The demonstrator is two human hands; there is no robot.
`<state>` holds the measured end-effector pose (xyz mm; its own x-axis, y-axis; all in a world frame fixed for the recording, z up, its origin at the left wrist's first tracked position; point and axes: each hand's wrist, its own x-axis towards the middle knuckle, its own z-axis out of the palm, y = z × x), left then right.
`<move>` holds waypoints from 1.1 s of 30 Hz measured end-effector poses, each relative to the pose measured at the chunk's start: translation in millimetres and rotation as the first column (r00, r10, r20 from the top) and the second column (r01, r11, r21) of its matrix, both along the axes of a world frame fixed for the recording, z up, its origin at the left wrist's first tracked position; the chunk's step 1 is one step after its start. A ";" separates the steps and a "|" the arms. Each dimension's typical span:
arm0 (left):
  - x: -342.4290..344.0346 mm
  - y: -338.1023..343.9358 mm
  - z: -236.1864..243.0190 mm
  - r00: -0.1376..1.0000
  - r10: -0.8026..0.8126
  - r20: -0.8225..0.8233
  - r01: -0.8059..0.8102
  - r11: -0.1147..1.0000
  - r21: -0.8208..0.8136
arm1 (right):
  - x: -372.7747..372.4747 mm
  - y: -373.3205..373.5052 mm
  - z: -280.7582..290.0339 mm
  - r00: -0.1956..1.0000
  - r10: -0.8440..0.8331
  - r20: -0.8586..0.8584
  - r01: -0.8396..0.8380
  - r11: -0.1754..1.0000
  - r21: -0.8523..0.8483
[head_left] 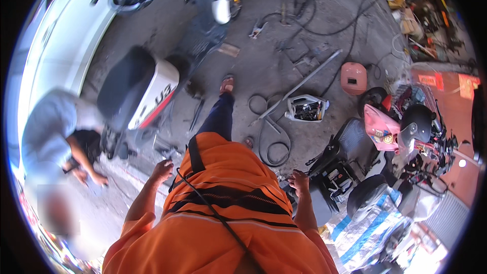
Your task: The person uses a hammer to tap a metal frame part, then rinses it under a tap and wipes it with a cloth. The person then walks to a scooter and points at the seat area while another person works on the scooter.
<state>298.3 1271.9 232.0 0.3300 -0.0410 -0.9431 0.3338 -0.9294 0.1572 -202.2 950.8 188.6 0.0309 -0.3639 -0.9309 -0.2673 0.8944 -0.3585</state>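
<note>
My left hand (163, 170) hangs beside my orange shirt with its fingers curled; a small dark bit shows at the fingertips, too small to name. On the other side my right hand (300, 182) is held at waist height, fingers bent in. Whether anything lies inside it is hidden. To the left of me stands a scooter (156, 94) with a black seat and a white and red side panel. Nearest to my right hand is another scooter (335, 180) with its inner parts exposed.
A person (50, 132) bends by the scooter's rear at left. On the floor lie a long metal bar (304, 83), black cables (276, 147), a white box of small parts (306, 108) and a pink welding mask (353, 78). Clutter (416, 15) lines the far right.
</note>
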 end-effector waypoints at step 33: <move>202.4 -670.0 0.4 0.982 -0.102 -0.156 0.088 0.991 -0.099 | 132.4 -453.6 -12.2 0.933 -0.357 -0.040 0.350 0.929 -0.117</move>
